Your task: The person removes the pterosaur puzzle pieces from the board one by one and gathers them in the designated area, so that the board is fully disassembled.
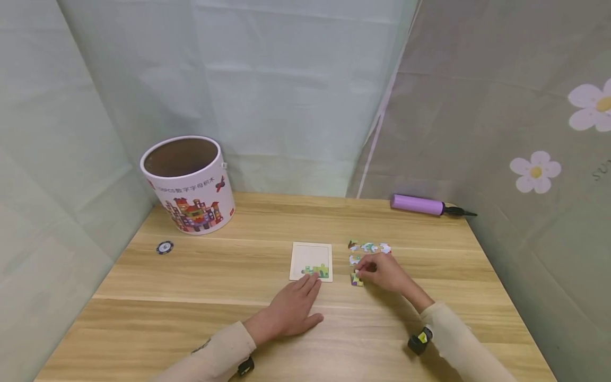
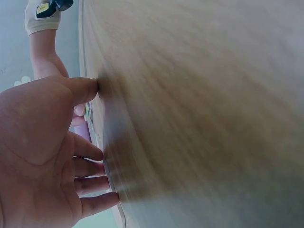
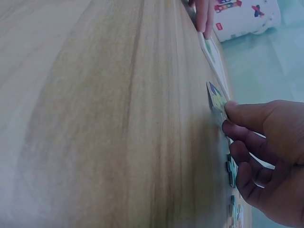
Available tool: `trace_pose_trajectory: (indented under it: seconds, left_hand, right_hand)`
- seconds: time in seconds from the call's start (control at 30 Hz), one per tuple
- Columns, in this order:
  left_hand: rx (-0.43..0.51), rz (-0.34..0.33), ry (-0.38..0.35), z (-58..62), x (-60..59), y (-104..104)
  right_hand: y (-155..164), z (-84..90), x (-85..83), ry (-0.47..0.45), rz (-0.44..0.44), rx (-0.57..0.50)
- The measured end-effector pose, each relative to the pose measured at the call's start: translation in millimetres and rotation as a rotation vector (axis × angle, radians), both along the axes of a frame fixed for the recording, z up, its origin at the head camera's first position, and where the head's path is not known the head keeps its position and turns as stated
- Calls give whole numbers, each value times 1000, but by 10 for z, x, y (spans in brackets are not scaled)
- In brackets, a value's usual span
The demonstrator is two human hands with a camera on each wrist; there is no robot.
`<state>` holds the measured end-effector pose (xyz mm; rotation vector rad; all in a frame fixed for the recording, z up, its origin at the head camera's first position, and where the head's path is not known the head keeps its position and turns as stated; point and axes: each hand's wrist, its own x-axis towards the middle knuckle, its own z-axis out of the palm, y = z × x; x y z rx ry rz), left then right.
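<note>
At the right hand (image 1: 384, 271) fingertips: puzzle piece (image 1: 356, 279) pinched | under the flat, relaxed left hand (image 1: 292, 310) fingertips: puzzle tray (image 1: 310, 254) near edge | beyond: loose pieces (image 1: 368, 247).

A small, colourful puzzle piece (image 1: 356, 279) is pinched at the surface, tilted up on its edge. Just left of it, a square pale puzzle tray (image 1: 311, 261) is laid flat, with a few pieces fitted in its lower right corner.
</note>
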<state>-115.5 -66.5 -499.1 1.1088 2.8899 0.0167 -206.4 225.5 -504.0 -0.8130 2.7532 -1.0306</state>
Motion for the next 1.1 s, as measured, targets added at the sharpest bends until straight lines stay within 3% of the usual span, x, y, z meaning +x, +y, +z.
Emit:
trace_pose_trajectory:
  seconds: [0.5,0.73,1.1]
  left_hand:
    - [-19,18,-1,20,-4,11]
    - [8,17,-12,18,-24,14]
    - [7,3,-28,39,-20,39]
  right_hand:
    - [-32,100,-57,68,-18,32]
    - [-108,182,-83,103,44,16]
    - [-223,198,-130,51,83,32]
